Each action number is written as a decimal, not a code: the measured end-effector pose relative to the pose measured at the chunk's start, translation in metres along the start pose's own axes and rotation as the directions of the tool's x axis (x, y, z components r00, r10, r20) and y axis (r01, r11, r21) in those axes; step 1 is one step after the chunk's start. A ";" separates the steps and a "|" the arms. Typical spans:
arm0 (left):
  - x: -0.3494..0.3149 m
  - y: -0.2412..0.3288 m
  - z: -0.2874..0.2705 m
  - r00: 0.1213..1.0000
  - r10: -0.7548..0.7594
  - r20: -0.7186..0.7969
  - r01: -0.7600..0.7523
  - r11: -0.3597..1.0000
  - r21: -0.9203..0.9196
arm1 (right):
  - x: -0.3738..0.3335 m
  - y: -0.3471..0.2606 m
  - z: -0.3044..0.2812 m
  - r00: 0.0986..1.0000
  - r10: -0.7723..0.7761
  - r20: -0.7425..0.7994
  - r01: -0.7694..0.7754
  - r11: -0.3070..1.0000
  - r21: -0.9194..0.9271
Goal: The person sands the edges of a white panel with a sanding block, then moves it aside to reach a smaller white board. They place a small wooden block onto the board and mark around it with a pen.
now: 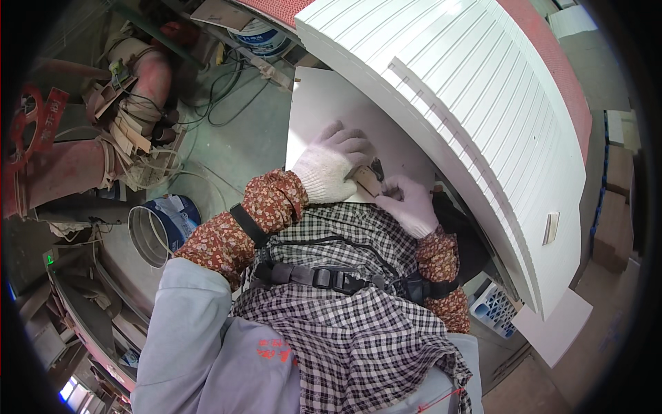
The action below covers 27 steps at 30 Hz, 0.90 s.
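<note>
My left hand [334, 163], in a white knit glove, lies over a white panel [324, 103] with its fingers stretched out and apart. Beside its thumb is a small flat tan block [367, 181]. My right hand [409, 205], gloved too, is closed at the right end of that block, thumb and forefinger pinching at its edge; the exact grip is partly hidden. A small dark piece [376, 168] touches the block's far side; its kind is too small to tell. The panel's near edge rests against my checked apron [324, 231].
A large stack of white grooved panels [455, 90] curves along my right. To the left stand a blue-and-white bucket [181, 219] and red pipes [148, 86], with cables [227, 96] on the floor. A blue-and-white crate [494, 308] sits low at right, near a loose white sheet [557, 324].
</note>
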<state>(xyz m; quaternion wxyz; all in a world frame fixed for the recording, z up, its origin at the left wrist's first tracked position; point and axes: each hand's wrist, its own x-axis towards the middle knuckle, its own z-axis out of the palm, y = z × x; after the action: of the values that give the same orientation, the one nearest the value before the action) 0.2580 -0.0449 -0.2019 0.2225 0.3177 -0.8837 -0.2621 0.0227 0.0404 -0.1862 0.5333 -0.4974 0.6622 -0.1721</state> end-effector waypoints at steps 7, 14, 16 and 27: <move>-0.001 -0.003 -0.002 0.999 0.024 0.032 -0.025 0.999 0.025 | -0.004 -0.019 0.003 1.000 -0.006 -0.017 0.004 0.996 -0.090; -0.004 -0.008 0.005 0.999 0.040 0.006 -0.040 0.999 0.015 | -0.006 -0.034 0.005 0.999 -0.011 -0.033 0.004 0.980 -0.200; -0.004 -0.009 0.005 0.999 0.044 -0.010 -0.044 0.999 0.008 | -0.005 -0.034 0.007 0.999 -0.005 -0.042 -0.004 0.975 -0.221; 0.000 -0.001 0.000 1.000 0.026 0.000 -0.026 0.998 0.049 | -0.012 -0.051 0.008 0.989 0.035 0.141 -0.047 0.995 0.087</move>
<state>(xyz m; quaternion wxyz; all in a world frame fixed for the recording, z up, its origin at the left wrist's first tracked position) 0.2583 -0.0459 -0.2021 0.2182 0.3117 -0.8938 -0.2374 0.0529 0.0300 -0.1443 0.6036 -0.4700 0.6250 -0.1554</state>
